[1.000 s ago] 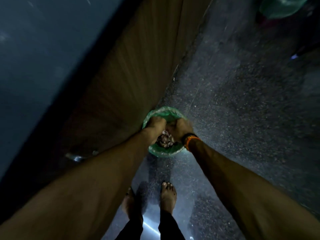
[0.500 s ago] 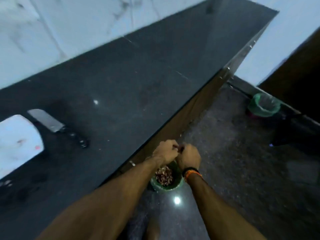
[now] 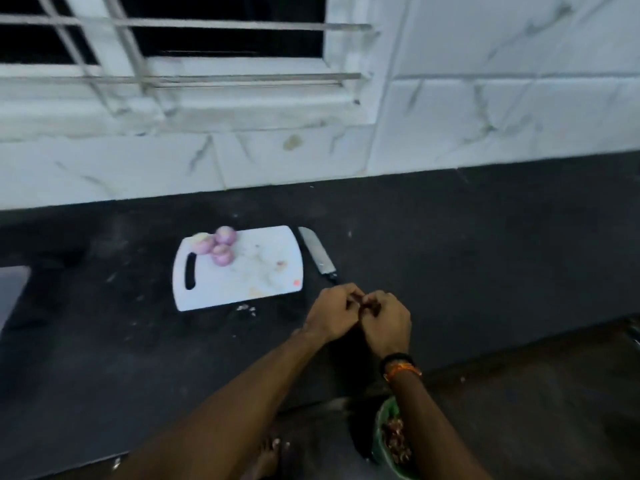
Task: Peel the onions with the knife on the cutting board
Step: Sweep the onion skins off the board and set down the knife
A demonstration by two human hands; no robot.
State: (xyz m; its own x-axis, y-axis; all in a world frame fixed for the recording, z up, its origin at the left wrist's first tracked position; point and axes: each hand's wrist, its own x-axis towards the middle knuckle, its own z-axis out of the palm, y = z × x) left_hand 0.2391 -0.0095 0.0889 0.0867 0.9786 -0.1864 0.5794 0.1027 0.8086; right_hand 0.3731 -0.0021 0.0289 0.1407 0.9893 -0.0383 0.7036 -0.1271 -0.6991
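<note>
Three peeled, pale purple round onions (image 3: 217, 244), clustered and touching one another at the far left corner of a white rectangular plastic cutting board (image 3: 256, 271) with rounded corners and a slot handle at its left end. Board lying flat on the dark tabletop (image 3: 485, 244), dotted with small scraps. Steel-bladed kitchen knife (image 3: 317, 254) with dark handle lying flat just beside the board's right edge, tip pointing away toward the wall.

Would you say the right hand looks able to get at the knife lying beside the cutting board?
Probably yes. The knife lies bare on the counter just right of the cutting board, nothing over it, a little ahead of the right hand. That hand seems to pinch a dark scrap, though.
</note>
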